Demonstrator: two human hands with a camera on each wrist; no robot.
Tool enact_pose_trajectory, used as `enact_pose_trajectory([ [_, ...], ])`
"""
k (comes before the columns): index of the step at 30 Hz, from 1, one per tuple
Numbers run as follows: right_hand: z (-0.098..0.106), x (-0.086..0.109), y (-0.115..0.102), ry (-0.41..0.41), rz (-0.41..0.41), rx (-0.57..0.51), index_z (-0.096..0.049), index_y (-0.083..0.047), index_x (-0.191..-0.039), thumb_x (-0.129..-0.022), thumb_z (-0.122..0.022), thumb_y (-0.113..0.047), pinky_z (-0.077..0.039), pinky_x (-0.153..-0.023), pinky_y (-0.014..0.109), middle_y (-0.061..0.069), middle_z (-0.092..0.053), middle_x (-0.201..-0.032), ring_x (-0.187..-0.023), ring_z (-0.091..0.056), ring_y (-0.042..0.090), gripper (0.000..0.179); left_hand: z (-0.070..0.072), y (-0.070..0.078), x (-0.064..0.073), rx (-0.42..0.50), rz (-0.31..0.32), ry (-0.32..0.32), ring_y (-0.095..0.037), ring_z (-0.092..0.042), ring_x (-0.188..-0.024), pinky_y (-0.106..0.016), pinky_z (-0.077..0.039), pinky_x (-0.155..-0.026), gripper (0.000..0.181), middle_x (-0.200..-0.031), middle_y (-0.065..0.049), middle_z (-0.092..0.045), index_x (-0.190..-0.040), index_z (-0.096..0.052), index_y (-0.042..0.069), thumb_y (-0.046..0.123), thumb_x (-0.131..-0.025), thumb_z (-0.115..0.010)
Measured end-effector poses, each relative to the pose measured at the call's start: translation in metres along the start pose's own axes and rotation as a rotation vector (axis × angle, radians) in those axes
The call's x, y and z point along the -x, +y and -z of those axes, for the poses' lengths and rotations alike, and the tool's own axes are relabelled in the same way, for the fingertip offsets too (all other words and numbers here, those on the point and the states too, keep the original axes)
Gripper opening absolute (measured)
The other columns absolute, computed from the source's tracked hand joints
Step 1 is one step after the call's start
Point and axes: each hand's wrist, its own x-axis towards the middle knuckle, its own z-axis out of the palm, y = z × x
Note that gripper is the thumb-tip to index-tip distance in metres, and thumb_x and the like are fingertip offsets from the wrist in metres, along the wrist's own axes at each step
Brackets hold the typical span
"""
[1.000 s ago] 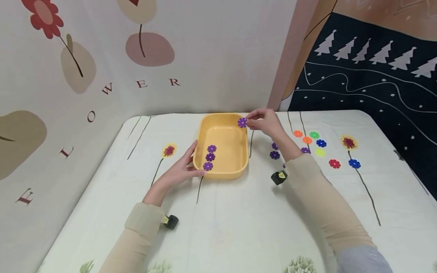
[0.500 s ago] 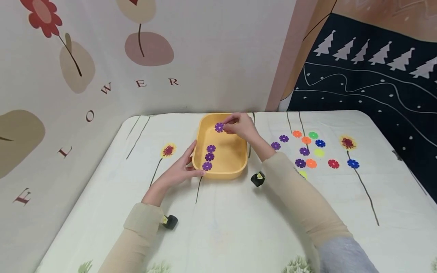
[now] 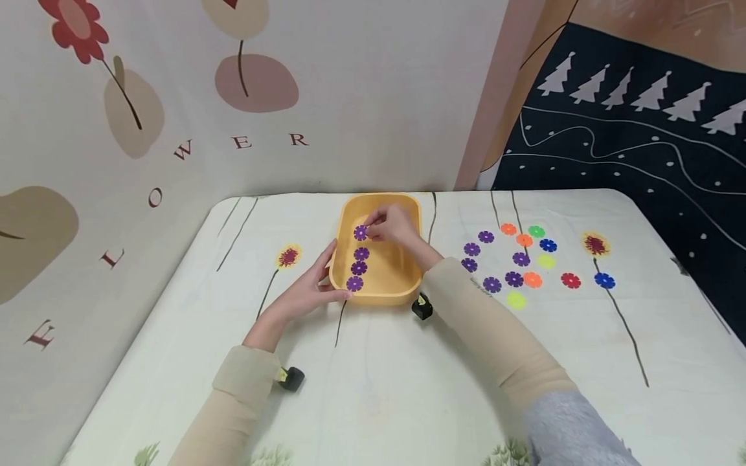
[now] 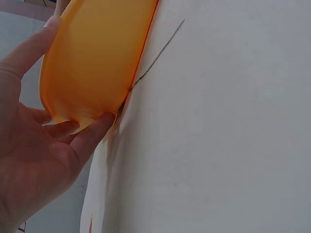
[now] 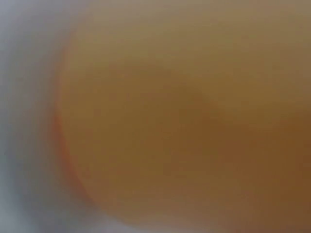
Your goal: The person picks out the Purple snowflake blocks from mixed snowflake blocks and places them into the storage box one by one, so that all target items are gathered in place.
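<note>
A yellow plastic tray [image 3: 399, 275] sits on the cloth-covered table at the centre of the head view. My left hand [image 3: 307, 292] grips its near left corner, thumb at the rim and fingers against the outer wall; the left wrist view shows these fingers bent around the tray's end [image 4: 97, 63]. Over the tray, my right hand [image 3: 396, 224] pinches a purple flower-shaped plastic disc [image 3: 359, 233] between thumb and fingertips. Three purple discs [image 3: 359, 267] lie in a column along the tray's left side, below the pinched one. Only blurred yellow fills the right wrist view.
Right of the tray lie several loose purple discs [image 3: 471, 249], among orange [image 3: 533, 279], green [image 3: 536, 231], yellow [image 3: 515, 299], red [image 3: 571, 280] and blue discs [image 3: 605, 280]. A printed curtain [image 3: 373, 149] hangs behind the table. The sunflowers are printed on the cloth.
My right hand has carried the purple disc leftward from the tray's far right corner to the head of the purple column. The left hand and tray have stayed put.
</note>
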Motion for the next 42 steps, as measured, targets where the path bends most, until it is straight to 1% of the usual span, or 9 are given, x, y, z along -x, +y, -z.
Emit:
enact_pose_trajectory([
  [6,-0.004,-0.003,0.007,-0.014,-0.030,0.084,-0.072,0.001,-0.097,-0.091,-0.069,-0.002,-0.062,-0.072,0.027,0.011,-0.068,-0.090,-0.074,-0.065,0.016,0.007,-0.001,0.001,0.001,-0.003,0.012,0.004,-0.038,-0.028,-0.151,-0.052,-0.033,-0.120,0.110,-0.170,-0.003,0.004,-0.161,0.006,0.027,0.020,-0.089,-0.076],
  [12,-0.005,-0.003,0.008,-0.020,-0.020,0.195,-0.073,0.000,-0.093,-0.090,-0.071,-0.003,-0.053,-0.058,0.017,0.011,-0.070,-0.089,-0.069,-0.063,0.013,0.005,-0.002,0.001,0.002,0.008,0.014,0.009,-0.037,-0.028,-0.150,-0.053,-0.032,-0.120,0.110,-0.170,-0.003,0.003,-0.161,0.006,0.028,0.019,-0.089,-0.076],
  [20,-0.006,-0.004,0.010,-0.036,-0.056,0.155,-0.074,0.001,-0.098,-0.091,-0.070,-0.004,-0.055,-0.062,0.018,0.014,-0.072,-0.098,-0.075,-0.065,0.016,0.010,-0.002,0.000,0.002,0.016,0.006,0.004,-0.038,-0.029,-0.150,-0.054,-0.033,-0.120,0.110,-0.170,-0.004,0.003,-0.161,0.006,0.027,0.020,-0.089,-0.077],
  [28,-0.002,-0.001,0.008,-0.043,-0.061,0.234,-0.075,-0.002,-0.101,-0.094,-0.067,-0.010,-0.047,-0.058,0.014,0.011,-0.072,-0.099,-0.075,-0.060,0.012,0.013,-0.002,0.000,0.000,0.002,0.017,0.008,-0.037,-0.029,-0.150,-0.053,-0.033,-0.120,0.111,-0.170,-0.003,0.001,-0.161,0.005,0.029,0.023,-0.088,-0.078],
  [30,0.000,0.000,0.006,-0.050,-0.059,0.241,-0.074,-0.002,-0.102,-0.094,-0.066,-0.010,-0.049,-0.060,0.016,0.011,-0.071,-0.100,-0.076,-0.060,0.013,0.014,-0.002,0.000,0.001,0.003,0.021,0.010,-0.037,-0.029,-0.150,-0.053,-0.033,-0.120,0.111,-0.170,-0.003,0.001,-0.161,0.005,0.029,0.022,-0.088,-0.078],
  [32,0.003,0.002,0.003,-0.056,-0.066,0.215,-0.073,-0.002,-0.104,-0.095,-0.064,-0.010,-0.054,-0.066,0.020,0.012,-0.070,-0.103,-0.080,-0.060,0.015,0.015,-0.002,0.000,0.001,0.001,0.023,0.012,-0.037,-0.029,-0.150,-0.053,-0.033,-0.120,0.111,-0.170,-0.003,0.001,-0.161,0.005,0.029,0.022,-0.088,-0.078],
  [35,0.009,0.005,-0.002,-0.070,-0.064,0.146,-0.070,-0.001,-0.107,-0.097,-0.062,-0.011,-0.060,-0.079,0.029,0.014,-0.068,-0.108,-0.088,-0.064,0.018,0.016,-0.001,0.000,0.002,-0.002,0.028,0.012,-0.037,-0.029,-0.150,-0.053,-0.032,-0.121,0.110,-0.170,-0.003,0.001,-0.161,0.005,0.030,0.022,-0.088,-0.077],
  [38,0.017,0.008,-0.007,-0.075,-0.035,0.081,-0.068,0.000,-0.111,-0.097,-0.062,-0.009,-0.060,-0.090,0.033,0.016,-0.067,-0.113,-0.098,-0.066,0.023,0.018,0.000,0.000,0.002,-0.006,0.032,0.012,-0.037,-0.029,-0.150,-0.054,-0.032,-0.121,0.110,-0.170,-0.003,0.001,-0.161,0.005,0.031,0.023,-0.088,-0.077],
  [42,0.030,0.011,-0.013,-0.045,0.007,0.065,-0.069,0.001,-0.111,-0.096,-0.063,-0.009,-0.061,-0.090,0.032,0.017,-0.069,-0.115,-0.104,-0.069,0.027,0.019,0.000,-0.001,0.001,-0.012,0.043,0.019,-0.036,-0.030,-0.150,-0.054,-0.032,-0.121,0.110,-0.170,-0.002,0.000,-0.161,0.005,0.033,0.025,-0.088,-0.078],
])
